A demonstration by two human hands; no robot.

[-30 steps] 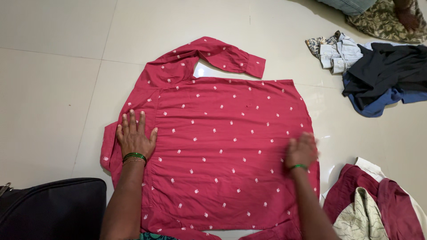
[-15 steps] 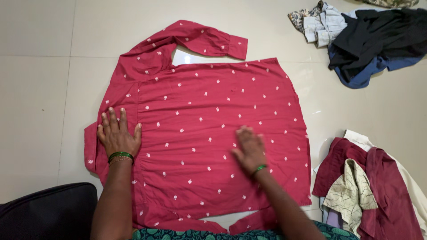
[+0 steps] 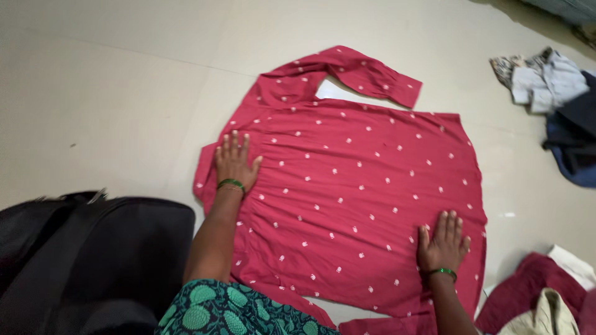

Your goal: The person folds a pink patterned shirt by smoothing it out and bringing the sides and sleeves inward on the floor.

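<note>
A red shirt point(image 3: 360, 186) with white dots is spread flat on the floor point(image 3: 112, 93) at the frame's centre. The left hand point(image 3: 235, 161) is pressed flat on its left side, the right hand point(image 3: 443, 245) on its lower right; both are open-fingered, nothing gripped. A black bag point(image 3: 93, 260) is seen lower left, clothes point(image 3: 559, 105) upper right.

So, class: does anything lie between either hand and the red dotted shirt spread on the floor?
Nothing visible does. The left hand and the right hand both rest flat, palms down, directly on the red shirt.
</note>
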